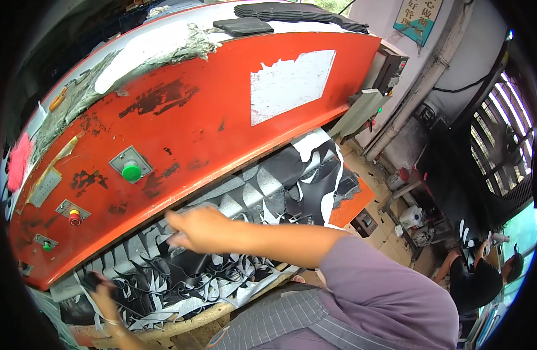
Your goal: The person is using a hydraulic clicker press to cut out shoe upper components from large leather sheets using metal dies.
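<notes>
My right hand (197,230) reaches across the front of the red machine, over a sheet of black material with a grey backing (245,195) that has rows of shapes cut out of it. Its fingertips are smeared by motion, so I cannot tell whether they hold anything. Lower down at the left, my left hand (103,290) has its fingers closed around a small dark piece (91,282), beside the left end of the cut sheet. Between the hands and my body lies a tangled heap of black and grey offcut strips (204,283).
The machine's red beam (222,105) spans the bench, with a green push button (131,171) and a red stop knob (75,217). Stacked black sheets (297,14) lie on top. A worn edge (187,325) borders the bench. A person (478,283) sits at the far right.
</notes>
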Available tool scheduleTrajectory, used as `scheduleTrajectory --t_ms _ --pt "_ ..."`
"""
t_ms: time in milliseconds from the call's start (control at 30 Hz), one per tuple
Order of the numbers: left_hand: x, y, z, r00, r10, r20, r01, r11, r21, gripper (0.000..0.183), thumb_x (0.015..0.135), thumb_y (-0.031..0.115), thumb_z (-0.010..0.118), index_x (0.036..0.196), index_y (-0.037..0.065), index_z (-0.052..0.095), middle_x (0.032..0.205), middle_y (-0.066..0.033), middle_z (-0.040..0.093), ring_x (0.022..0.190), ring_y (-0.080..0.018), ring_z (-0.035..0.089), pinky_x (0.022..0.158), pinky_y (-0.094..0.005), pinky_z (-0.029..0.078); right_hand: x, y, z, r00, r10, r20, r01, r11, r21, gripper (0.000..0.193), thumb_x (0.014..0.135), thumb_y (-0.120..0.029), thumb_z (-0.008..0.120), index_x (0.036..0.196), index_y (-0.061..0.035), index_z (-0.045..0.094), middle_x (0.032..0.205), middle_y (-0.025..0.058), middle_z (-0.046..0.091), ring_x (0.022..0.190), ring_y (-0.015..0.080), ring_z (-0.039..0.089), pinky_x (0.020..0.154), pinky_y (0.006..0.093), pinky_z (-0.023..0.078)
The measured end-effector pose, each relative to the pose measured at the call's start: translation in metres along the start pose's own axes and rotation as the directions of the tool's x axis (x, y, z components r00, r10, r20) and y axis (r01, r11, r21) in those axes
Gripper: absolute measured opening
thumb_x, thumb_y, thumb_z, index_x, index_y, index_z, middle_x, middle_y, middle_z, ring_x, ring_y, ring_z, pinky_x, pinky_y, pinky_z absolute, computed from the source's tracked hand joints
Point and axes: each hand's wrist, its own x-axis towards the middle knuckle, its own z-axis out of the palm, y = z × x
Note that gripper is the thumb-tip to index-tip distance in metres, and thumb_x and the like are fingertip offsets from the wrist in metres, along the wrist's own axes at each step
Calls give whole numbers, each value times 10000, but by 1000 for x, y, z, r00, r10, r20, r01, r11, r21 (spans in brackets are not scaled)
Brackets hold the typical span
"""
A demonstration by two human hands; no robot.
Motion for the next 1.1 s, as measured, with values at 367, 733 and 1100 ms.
scheduleTrajectory --t_ms 367,733,1100 --pt "-182 40 182 871 16 491 -342 738 582 278 686 126 594 949 35 591 812 -188 599 771 -391 576 693 -448 462 -166 13 32 925 68 374 6 981 -193 519 612 -382 798 918 -1 624 893 135 615 875 294 617 752 375 505" --pt "-146 53 185 817 -169 552 -219 793 568 210 686 143 573 851 28 634 766 -155 646 714 -350 619 668 -412 484 -142 58 -43 850 111 514 -321 884 339 525 763 -514 685 1020 -57 655 864 166 678 812 351 654 707 432 505" --pt "-78 120 301 756 -384 530 314 923 221 208 799 33 580 1002 19 532 804 -25 553 717 -101 533 642 -239 449 24 241 -96 507 839 -198 -860 509 -44 646 764 -428 674 1189 -2 437 1234 298 420 1050 414 584 889 458 487"
